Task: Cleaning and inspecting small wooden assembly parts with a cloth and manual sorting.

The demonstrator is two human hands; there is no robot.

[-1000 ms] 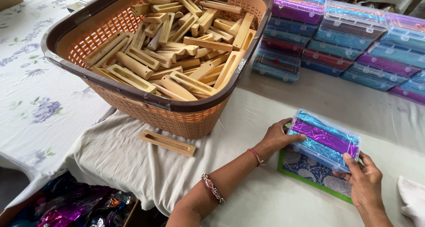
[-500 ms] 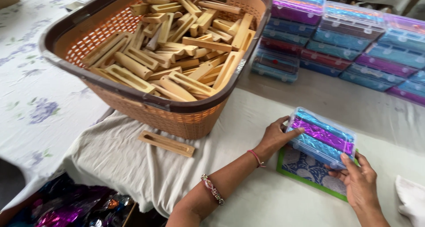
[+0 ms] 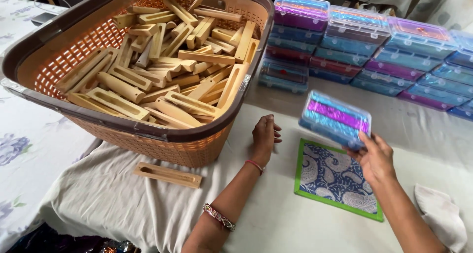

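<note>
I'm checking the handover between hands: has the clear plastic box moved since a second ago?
Yes. The clear plastic box, now in the right hand alone, has risen off the green-edged mat toward the stacked boxes.

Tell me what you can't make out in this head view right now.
- Box in right hand: motion-blurred, contents unclear.
- Lower basket pieces: buried under top wooden blocks.
- Stacked boxes: row cut by right edge.
- Left hand: palm down, underside hidden.
- White cloth: cut by frame edge.
</note>
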